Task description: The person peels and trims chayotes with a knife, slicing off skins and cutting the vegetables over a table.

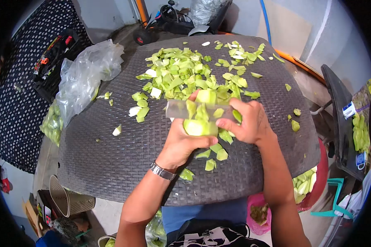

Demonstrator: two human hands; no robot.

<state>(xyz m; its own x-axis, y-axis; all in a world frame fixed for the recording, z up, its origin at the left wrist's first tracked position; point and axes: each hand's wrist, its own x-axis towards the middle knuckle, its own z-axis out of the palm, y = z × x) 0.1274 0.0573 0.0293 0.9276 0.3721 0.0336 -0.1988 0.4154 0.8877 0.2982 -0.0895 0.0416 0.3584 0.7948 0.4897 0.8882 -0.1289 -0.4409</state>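
Observation:
My left hand (184,142) is wrapped round a pale green vegetable (197,128), whose exact kind I cannot tell; its pale surface shows above and below the blade. In my right hand (251,122) is a knife with a wide blade (174,109), held crosswise over the vegetable. Its handle is hidden by my fingers. Bits of green peel (201,112) cling to the flat of the blade. Just beyond my hands lies a heap of green peelings (177,72), and several loose pieces of peel (221,154) lie beneath them on the table.
The dark woven-pattern table (111,164) fills the middle. A clear plastic bag (88,72) hangs at its left edge. At the lower right, a red basin (320,168) holds pale green pieces. A black chair (338,111) stands right, a beige basket (80,203) lower left.

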